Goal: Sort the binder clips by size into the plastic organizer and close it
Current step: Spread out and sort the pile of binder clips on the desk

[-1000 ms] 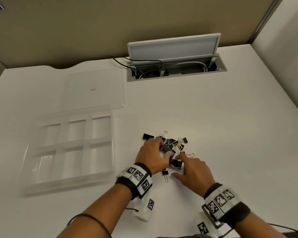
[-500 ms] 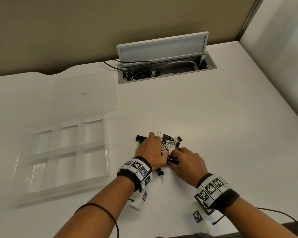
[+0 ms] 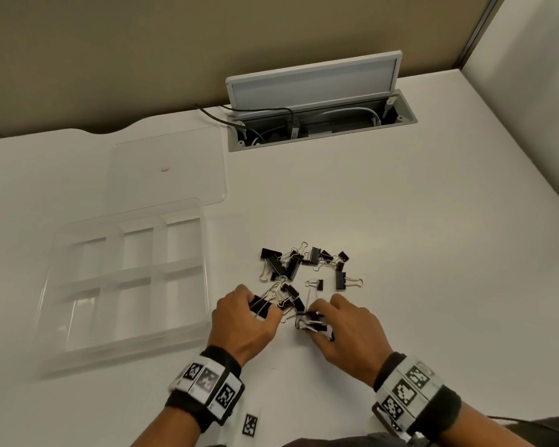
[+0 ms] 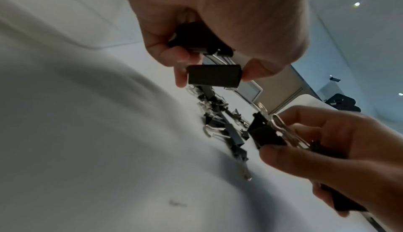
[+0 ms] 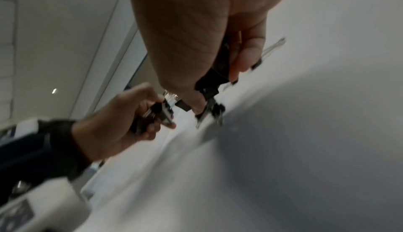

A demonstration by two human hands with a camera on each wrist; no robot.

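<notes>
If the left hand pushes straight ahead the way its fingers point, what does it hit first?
Probably the loose binder clips piled just beyond the left hand, which already grips large clips. Depth is unclear.

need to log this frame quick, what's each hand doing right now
Left hand: fingers curled round large black metal binder clips.
Right hand: fingers gripping a bunch of black binder clips.

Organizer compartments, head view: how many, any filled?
6, in two rows of three inside the plastic organizer: three on the far side, three on the near side. All look empty. Its clear lid lies open behind.
</notes>
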